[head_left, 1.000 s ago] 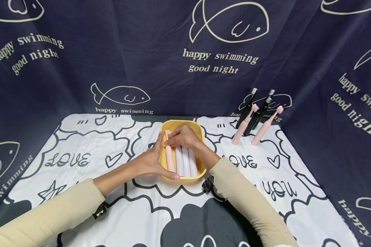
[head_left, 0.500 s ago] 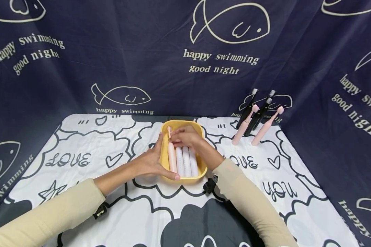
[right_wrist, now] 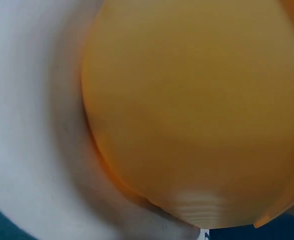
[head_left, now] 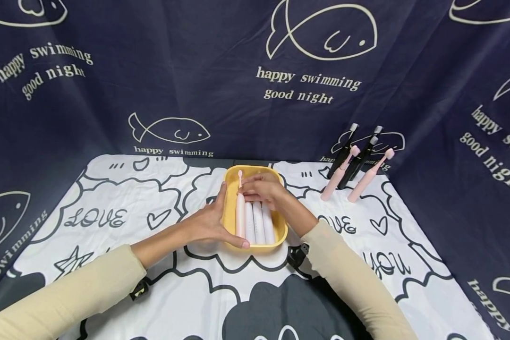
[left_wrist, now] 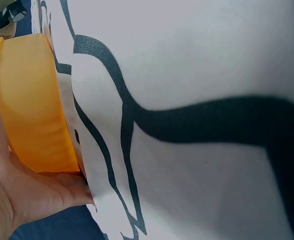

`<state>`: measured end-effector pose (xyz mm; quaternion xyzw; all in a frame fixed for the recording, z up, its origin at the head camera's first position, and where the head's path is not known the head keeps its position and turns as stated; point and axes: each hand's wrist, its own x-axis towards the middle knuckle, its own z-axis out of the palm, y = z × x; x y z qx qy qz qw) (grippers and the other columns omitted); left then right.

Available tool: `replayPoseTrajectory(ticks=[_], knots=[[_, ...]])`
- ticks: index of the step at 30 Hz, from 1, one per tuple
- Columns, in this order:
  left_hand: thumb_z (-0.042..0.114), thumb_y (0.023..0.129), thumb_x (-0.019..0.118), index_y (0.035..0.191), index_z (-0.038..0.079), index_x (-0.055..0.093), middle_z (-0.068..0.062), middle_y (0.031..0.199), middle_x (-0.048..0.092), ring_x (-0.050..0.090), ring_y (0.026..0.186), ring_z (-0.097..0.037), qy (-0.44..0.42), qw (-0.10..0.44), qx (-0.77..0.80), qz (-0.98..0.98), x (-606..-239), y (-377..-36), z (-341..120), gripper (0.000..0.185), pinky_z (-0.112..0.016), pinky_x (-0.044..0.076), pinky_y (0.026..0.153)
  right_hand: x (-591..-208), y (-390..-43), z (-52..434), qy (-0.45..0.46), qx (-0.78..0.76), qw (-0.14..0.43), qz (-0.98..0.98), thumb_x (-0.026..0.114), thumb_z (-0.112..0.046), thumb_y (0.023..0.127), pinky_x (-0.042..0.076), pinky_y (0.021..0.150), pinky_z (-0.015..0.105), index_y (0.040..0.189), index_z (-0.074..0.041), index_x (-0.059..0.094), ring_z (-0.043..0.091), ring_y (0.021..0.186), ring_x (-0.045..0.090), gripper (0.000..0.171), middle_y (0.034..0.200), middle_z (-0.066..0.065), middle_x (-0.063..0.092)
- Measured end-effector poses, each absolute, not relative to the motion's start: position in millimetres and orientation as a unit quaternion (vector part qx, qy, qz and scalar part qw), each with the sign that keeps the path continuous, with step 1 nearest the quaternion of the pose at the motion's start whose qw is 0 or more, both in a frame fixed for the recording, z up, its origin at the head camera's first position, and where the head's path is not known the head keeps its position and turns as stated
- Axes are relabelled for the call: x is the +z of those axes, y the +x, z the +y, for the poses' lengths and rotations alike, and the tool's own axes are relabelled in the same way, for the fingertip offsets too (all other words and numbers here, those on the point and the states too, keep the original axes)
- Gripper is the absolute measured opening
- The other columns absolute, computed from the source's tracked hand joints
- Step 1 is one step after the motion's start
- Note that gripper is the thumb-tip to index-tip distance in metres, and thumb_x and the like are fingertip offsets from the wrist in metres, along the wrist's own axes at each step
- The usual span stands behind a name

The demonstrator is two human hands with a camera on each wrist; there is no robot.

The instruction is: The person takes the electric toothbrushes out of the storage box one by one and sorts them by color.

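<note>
The left hand (head_left: 206, 225) braces the yellow tray (head_left: 229, 189), fingers straight against its side. In the tray, the right hand (head_left: 261, 189) pinches the pink toothbrush (head_left: 240, 212), apparently seating it beside the white ones; next, a gentle release.

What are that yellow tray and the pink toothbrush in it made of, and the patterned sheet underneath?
The yellow tray looks like moulded plastic: smooth, matte, rounded corners, even colour. The pink toothbrush seems plastic too, with a smooth satin body; I cannot tell more. The patterned sheet appears to be woven fabric: the left wrist view shows a fine weave.
</note>
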<state>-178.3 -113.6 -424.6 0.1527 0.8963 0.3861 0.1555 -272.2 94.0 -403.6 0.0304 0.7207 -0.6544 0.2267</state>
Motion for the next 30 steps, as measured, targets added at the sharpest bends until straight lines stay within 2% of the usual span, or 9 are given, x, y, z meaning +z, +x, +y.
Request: replayPoseTrajectory(ticks=[8,14,20,30], knots=[[0.07,0.062,0.105,0.178,0.018,-0.025,-0.024,0.185,0.029,0.042,0.165,-0.039,0.16,0.154,0.399,0.89,-423.5,-178.1,-113.4,0.182,-0.059,0.038,0.134,-402.0,-268.3,100.2,0.02,-0.688,0.208,0.695,0.079,0.004,0.098,0.068,0.079,0.027,0.125,0.003,0.075,0.013,0.083,0.08,0.027,0.093,0.004,0.081],[0.069,0.062,0.106,0.179,0.017,-0.024,-0.024,0.183,0.033,0.046,0.163,-0.037,0.16,0.149,0.405,0.888,-423.9,-177.8,-113.7,0.183,-0.058,0.04,0.133,-399.7,-263.6,104.3,0.008,-0.713,0.194,0.674,0.077,0.007,0.099,0.068,0.078,0.027,0.125,0.005,0.074,0.012,0.082,0.079,0.025,0.089,0.001,0.08],[0.068,0.062,0.106,0.179,0.016,-0.024,-0.025,0.183,0.032,0.046,0.162,-0.037,0.157,0.153,0.403,0.888,-425.1,-178.3,-113.6,0.183,-0.058,0.04,0.133,-399.3,-258.6,111.4,0.021,-0.731,0.167,0.661,0.077,0.005,0.102,0.069,0.082,0.027,0.126,0.003,0.075,0.012,0.086,0.081,0.024,0.095,0.002,0.081],[0.07,0.061,0.106,0.179,0.016,-0.023,-0.026,0.181,0.035,0.048,0.161,-0.037,0.155,0.152,0.399,0.891,-424.6,-179.1,-114.3,0.183,-0.057,0.04,0.133,-397.0,-252.5,120.3,-0.016,-0.769,0.126,0.626,0.07,0.011,0.104,0.067,0.082,0.025,0.128,0.004,0.069,0.011,0.09,0.079,0.025,0.093,-0.003,0.079]])
